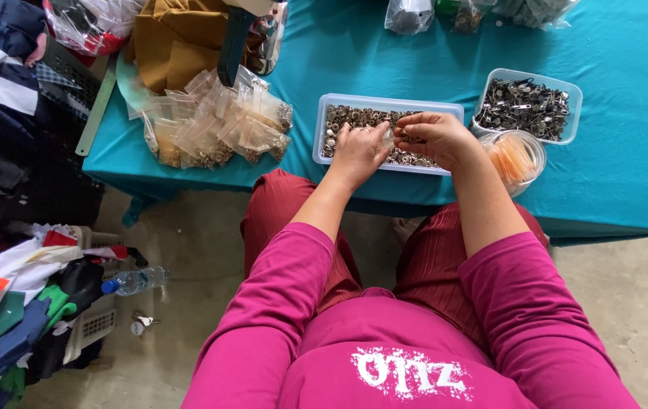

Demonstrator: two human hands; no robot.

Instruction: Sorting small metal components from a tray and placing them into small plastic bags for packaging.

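Both my hands hover over a clear rectangular tray [324, 113] filled with several small round metal buttons [354, 116] on a teal table. My left hand [358, 151] pinches a small clear plastic bag [387, 138] by its mouth. My right hand [434, 136] is curled with its fingertips against that bag, and I cannot tell what lies inside the fingers. To the left lies a pile of small filled plastic bags [222, 125].
A second clear tray [530, 78] holds dark metal clips. A round clear tub [521, 157] holds orange pieces. The teal table [612, 167] ends near my knees. Brown fabric [176, 42] lies at the back left. Clothes and a water bottle [133, 282] lie on the floor.
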